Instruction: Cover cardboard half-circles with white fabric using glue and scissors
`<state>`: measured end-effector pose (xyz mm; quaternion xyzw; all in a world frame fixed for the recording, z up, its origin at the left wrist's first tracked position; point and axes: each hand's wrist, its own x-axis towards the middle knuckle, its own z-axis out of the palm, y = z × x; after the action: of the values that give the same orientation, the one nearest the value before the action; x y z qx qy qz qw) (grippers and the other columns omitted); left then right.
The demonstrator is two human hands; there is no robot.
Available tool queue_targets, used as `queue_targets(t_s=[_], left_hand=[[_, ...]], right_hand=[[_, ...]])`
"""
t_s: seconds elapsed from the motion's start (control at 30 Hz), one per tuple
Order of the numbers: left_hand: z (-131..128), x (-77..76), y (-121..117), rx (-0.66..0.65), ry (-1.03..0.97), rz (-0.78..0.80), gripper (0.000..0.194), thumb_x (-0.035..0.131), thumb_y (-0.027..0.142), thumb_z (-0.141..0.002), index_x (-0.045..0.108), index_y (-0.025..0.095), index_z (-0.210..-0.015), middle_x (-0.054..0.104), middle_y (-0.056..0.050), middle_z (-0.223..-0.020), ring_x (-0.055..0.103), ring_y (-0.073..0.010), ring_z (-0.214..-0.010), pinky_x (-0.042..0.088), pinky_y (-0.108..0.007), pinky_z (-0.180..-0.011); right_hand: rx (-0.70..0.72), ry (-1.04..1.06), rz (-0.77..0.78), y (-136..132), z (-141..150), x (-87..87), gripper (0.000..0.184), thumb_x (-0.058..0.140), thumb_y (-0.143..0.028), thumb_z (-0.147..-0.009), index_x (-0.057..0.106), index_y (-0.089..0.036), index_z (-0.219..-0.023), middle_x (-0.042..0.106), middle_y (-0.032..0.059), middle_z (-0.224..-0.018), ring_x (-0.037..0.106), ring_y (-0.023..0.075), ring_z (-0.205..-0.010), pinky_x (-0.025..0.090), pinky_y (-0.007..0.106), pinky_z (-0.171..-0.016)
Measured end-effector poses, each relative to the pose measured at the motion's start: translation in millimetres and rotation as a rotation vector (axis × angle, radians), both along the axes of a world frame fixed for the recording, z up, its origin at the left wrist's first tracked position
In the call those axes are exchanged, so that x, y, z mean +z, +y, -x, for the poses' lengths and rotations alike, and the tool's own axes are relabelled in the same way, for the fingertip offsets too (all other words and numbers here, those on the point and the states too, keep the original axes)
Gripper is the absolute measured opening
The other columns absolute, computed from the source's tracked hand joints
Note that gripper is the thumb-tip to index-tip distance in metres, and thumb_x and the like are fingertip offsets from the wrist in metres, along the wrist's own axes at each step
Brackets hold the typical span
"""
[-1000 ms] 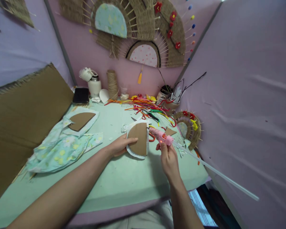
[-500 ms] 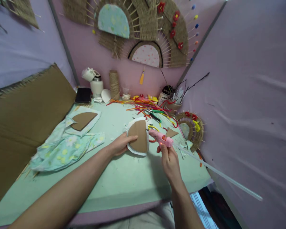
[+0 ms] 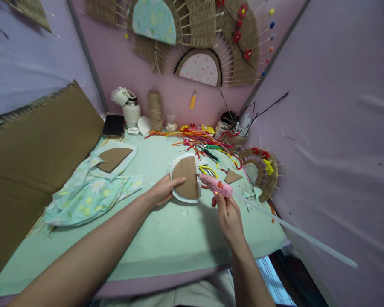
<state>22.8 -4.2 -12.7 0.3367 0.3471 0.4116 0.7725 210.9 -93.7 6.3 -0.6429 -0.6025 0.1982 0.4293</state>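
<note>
The left hand (image 3: 162, 190) has most fingers hidden behind the brown cardboard half-disc (image 3: 187, 178), and whether the nozzle of the pink glue gun (image 3: 215, 184) touches it is unclear. That hand pinches the half-disc over the pale green tabletop (image 3: 166, 238), thumb flat across its face, while the right hand (image 3: 226, 209) curls closed around the gun from below. The cardboard has a pale, uneven border, and a long translucent glue stick (image 3: 316, 243) juts from the gun's rear.

From the near side of the table (image 3: 179, 238), the head camera faces forward and down, close over left hand (image 3: 162, 190) and right hand (image 3: 228, 212), to the far wall (image 3: 176, 97).
</note>
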Motion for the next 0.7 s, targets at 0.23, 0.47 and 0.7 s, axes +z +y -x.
queue_targets(t_s=[0.23, 0.47, 0.7], left_hand=[[-0.9, 1.6, 2.4, 0.066, 0.0, 0.018, 0.036, 0.071, 0.019, -0.071, 0.065, 0.011, -0.105, 0.072, -0.013, -0.105, 0.066, -0.0259, -0.098, 0.05, -0.039, -0.091], [0.2, 0.2, 3.4, 0.094, 0.007, 0.013, 0.036, 0.071, 0.02, -0.071, 0.065, 0.012, -0.105, 0.073, -0.013, -0.101, 0.066, -0.0271, -0.097, 0.049, -0.041, -0.091], [-0.1, -1.6, 5.0, 0.118, -0.001, 0.037, 0.041, 0.071, 0.018, -0.071, 0.063, 0.013, -0.111, 0.071, -0.013, -0.107, 0.065, -0.0267, -0.1, 0.05, -0.04, -0.091]], right_hand=[[0.03, -0.011, 0.014, 0.5, -2.1, -2.7, 0.039, 0.034, -0.044, -0.095, 0.058, -0.019, -0.076, 0.064, 0.0056, -0.075, 0.058, 0.0196, -0.072, 0.041, 0.03, -0.068], [0.044, 0.065, 0.055, -1.1, -0.9, -2.2, 0.044, 0.036, -0.048, -0.093, 0.065, -0.016, -0.099, 0.072, 0.0108, -0.094, 0.063, 0.0217, -0.075, 0.044, 0.03, -0.062], [0.032, 0.014, 0.058, -1.2, 0.7, -0.8, 0.044, 0.034, -0.047, -0.094, 0.064, -0.015, -0.091, 0.069, 0.0094, -0.081, 0.061, 0.0211, -0.07, 0.043, 0.03, -0.059]])
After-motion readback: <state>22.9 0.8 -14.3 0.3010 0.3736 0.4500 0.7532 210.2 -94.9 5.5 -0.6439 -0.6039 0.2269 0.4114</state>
